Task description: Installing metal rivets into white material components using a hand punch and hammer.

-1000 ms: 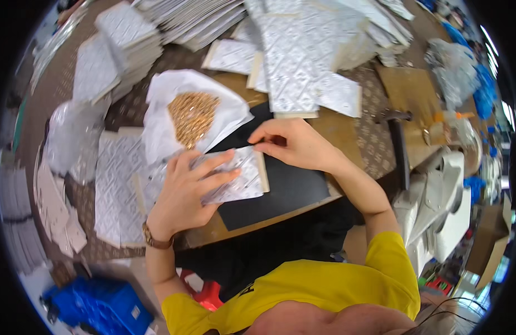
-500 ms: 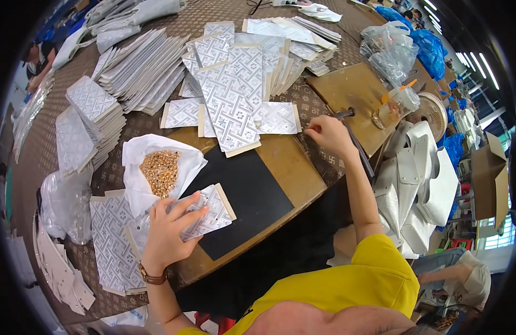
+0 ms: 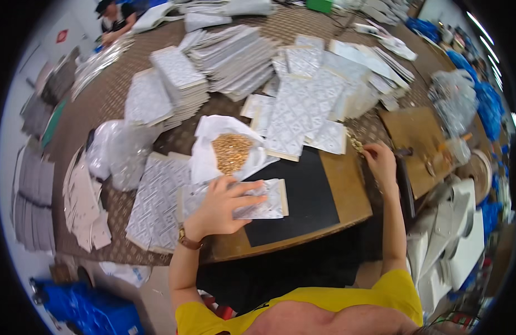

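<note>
My left hand (image 3: 221, 204) lies with spread fingers on a small grey-and-white patterned panel (image 3: 272, 200) with beige edges, partly over a black mat (image 3: 308, 192). Just beyond its fingertips, a white cloth or paper wrapper (image 3: 203, 146) holds a heap of small gold-coloured metal pieces (image 3: 231, 153). Further right, my right hand (image 3: 381, 163) has its fingertips pinched together at the right edge of a wooden board (image 3: 350, 192). What they hold, if anything, is too blurred to make out; the patterned tablecloth (image 3: 365, 129) shows beside them.
Patterned panels (image 3: 305, 106) lie stacked ahead, with a fanned pile of panels (image 3: 230, 58) behind. A second board (image 3: 417, 131) carries a dark rod-like tool (image 3: 404, 151) and a clear cup (image 3: 458, 149). Plastic bags (image 3: 124, 153) lie left; white bag-like pieces (image 3: 450, 223) hang right. Another person (image 3: 115, 22) sits far left.
The view has swung left, so the table appears shifted right. My left hand stays on the panel. My right hand stays near the board's right edge with its fingers still pinched.
</note>
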### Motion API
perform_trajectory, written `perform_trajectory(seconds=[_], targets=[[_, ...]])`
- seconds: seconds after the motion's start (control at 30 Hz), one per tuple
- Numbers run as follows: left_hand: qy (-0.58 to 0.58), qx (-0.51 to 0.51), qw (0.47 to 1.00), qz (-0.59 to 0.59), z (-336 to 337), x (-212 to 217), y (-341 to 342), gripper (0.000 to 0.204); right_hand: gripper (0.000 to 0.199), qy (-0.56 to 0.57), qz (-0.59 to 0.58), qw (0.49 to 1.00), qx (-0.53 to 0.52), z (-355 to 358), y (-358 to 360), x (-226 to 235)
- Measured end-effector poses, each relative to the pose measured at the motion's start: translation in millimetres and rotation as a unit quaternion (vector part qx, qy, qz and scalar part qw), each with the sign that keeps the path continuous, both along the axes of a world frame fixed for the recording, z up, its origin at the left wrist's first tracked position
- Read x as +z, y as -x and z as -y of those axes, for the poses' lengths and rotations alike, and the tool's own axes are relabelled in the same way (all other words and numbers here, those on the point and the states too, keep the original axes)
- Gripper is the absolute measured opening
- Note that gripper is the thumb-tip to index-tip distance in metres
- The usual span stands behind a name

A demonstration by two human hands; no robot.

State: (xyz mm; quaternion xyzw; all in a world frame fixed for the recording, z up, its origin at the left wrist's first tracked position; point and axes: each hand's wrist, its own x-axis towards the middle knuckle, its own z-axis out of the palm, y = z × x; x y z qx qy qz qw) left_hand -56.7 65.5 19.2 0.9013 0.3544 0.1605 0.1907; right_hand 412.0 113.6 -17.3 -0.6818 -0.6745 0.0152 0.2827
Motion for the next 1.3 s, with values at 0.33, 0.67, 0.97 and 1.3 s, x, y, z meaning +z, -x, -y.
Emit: perform_trajectory(seconds=[0.33,0.67,0.97,1.3], targets=[[-0.002,0.005,1.0,0.024,10.5,-7.5,7.3,0.068,0.009,-0.016,0.016,0.998,0.058,-7.7,13.0,4.5],[-0.011,0.007,1.0,0.025,6.6,-0.7,11.5,0.066,0.01,-0.002,-0.136,0.978,0.157,2.9,86.6,49.0],[-0.019,0.003,0.999,0.045,4.4,-8.1,7.4,0.065,0.017,0.104,-0.224,0.888,0.388,10.9,190.4,28.0],[-0.007,0.008,0.998,0.06,4.0,-6.9,8.4,0.062,0.031,0.013,-0.062,0.889,0.453,11.2,206.9,10.0]])
